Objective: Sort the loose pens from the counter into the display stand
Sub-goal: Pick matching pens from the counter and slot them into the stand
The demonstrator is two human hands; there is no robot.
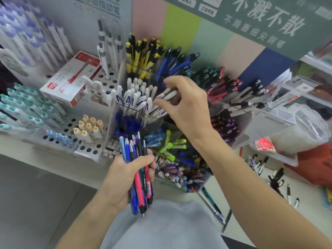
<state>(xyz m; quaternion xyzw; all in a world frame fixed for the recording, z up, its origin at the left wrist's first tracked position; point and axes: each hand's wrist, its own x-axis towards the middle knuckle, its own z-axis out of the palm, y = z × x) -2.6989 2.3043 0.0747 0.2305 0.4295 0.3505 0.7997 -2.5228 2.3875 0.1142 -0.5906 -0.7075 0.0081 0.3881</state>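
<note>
Nearest, left hand gripping an upright bundle of mixed blue, pink, black and green plastic click pens, fingers curled tight round the barrels, tips pointing down over a grey garment. Lying loose on the pale desk to the right, black-and-white pens, plus one teal pen beside the stand's base. Beyond, standing on the desk, a clear acrylic multi-compartment display stand, holding pens sorted by colour. Right hand reaching over its middle tier, fingertips pinching two white capped pens just above the compartment of white pens with blue lettering. Farther back, yellow-and-black pens and blue pens filling the top compartments. Left of the stand, a red-and-white cardboard pen box resting on a white perforated rack.
</note>
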